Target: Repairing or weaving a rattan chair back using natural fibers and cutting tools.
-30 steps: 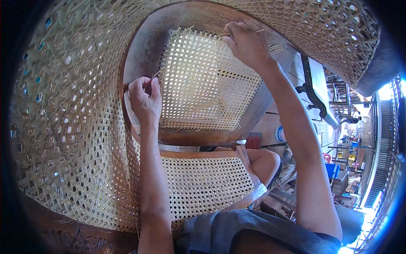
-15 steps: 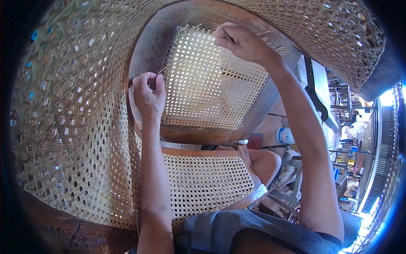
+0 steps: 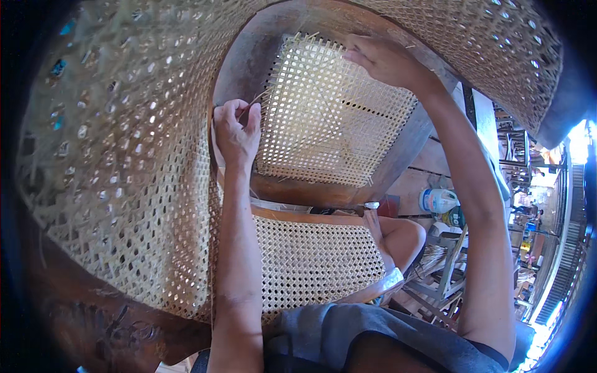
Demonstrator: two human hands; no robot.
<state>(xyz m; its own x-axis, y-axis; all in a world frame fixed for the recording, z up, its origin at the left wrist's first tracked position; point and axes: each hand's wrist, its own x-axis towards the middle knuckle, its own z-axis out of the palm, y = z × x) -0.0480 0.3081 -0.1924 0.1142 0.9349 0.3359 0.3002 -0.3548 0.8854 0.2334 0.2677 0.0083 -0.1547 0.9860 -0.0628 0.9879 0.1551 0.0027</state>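
Note:
In front of me a woven cane panel [image 3: 311,133] fills the opening of a brown wooden frame [image 3: 249,53]. Loose strand ends stick out along its far edge, and a row of dark gaps crosses its right half. My left hand [image 3: 238,137] is by the panel's left edge, thumb and forefinger closed on a thin cane strand [image 3: 258,97] that runs to the weave. At the far right of the panel, my right hand [image 3: 392,62] has its fingers drawn together over the edge; what they hold, if anything, is hidden.
Large curved cane-woven sections [image 3: 137,155] rise at left and far right. Nearer me lies another cane panel [image 3: 317,261], with a bent knee [image 3: 404,235] beside it. A hammer [image 3: 371,206], a plastic jug [image 3: 440,201] and wooden pieces [image 3: 444,267] are at right.
The whole view has shifted, so the panel appears farther right. My right hand has moved a little right along the far edge and its fingers have lowered. My left hand keeps its place and pinch.

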